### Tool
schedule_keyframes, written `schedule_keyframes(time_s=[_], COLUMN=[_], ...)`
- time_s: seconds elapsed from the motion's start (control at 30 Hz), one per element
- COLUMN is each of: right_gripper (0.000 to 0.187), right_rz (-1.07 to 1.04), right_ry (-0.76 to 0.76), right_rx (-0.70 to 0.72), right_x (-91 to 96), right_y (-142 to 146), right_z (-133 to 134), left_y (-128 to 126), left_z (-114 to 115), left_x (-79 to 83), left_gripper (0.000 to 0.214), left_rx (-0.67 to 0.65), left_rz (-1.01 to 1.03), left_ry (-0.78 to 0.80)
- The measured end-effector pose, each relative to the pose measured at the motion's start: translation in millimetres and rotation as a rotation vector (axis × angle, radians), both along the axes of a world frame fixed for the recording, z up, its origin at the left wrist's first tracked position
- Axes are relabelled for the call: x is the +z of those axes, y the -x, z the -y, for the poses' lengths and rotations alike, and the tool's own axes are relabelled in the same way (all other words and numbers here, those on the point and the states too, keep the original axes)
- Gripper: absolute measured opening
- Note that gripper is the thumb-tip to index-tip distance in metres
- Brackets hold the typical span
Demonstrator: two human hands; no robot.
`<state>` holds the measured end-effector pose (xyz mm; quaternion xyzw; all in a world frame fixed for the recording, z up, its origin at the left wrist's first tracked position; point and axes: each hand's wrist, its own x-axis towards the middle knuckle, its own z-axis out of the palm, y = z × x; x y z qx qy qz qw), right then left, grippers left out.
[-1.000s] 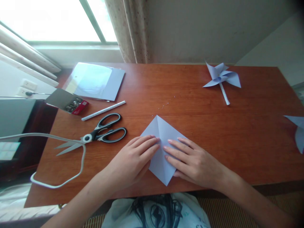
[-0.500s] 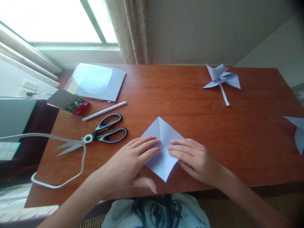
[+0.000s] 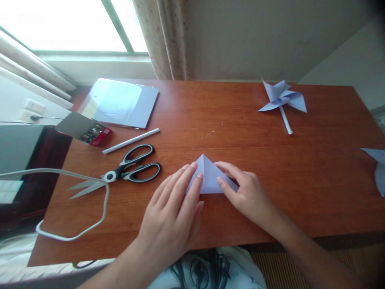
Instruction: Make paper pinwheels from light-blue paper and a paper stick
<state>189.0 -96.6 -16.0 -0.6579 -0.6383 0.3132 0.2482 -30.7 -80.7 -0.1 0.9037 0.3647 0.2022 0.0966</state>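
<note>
A white sheet of paper [image 3: 209, 182] lies folded into a triangle on the wooden table, point away from me, straight edge toward me. One crease runs down from its tip. Stretched over its left part, my left hand [image 3: 171, 210] rests fingertips on the paper, and its thumb is partly hidden. At the right corner, my right hand [image 3: 246, 192] grips the paper between thumb and fingers. Left of my hands lie black-and-grey scissors [image 3: 126, 170], blades slightly apart and pointing left.
Behind the scissors is a white paper stick [image 3: 130, 141]. Farther back lies a plastic sleeve with sheets [image 3: 120, 102], near a small open box [image 3: 86, 128]. A white cable [image 3: 104, 208] loops over the scissor blades. A paper pinwheel [image 3: 281, 100] lies back right; another paper piece [image 3: 379, 168] is cut off at the edge.
The paper went from an opened-out diamond to a folded triangle. My left hand has turned to point more away from me; my right hand has gone from lying flat to gripping the right corner.
</note>
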Motion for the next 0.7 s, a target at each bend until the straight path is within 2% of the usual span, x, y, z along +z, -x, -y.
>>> schedule_keyframes(time_s=[0.1,0.33,0.5,0.6,0.7], right_gripper=[0.034,0.023,0.021,0.019,0.017], right_rz=[0.081,0.412,0.387,0.33,0.358], right_ry=[-0.019,-0.091,-0.133,-0.089,-0.037], right_rx=[0.024,0.091,0.053,0.011,-0.012], right_x=[0.5,6.3,4.0,1.5,3.9], right_y=[1.2,-0.3,-7.5,-9.3,-7.2], right_z=[-2.5,-4.3,-19.5,-32.5,-45.1], left_y=[-12.5,-27.9,-27.4,-27.7,-28.6], left_z=[14.1,21.4,20.2,19.5,16.7], left_x=[1.5,-20.5,-22.3,-22.2,-21.8], left_gripper=[0.057,0.066,0.066,0.068,0.069], left_rx=[-0.067,-0.073,-0.088,-0.112,-0.134], left_rz=[-0.156,-0.255,-0.277,-0.286,-0.283], left_ry=[-0.004,0.084,0.12,0.139,0.145])
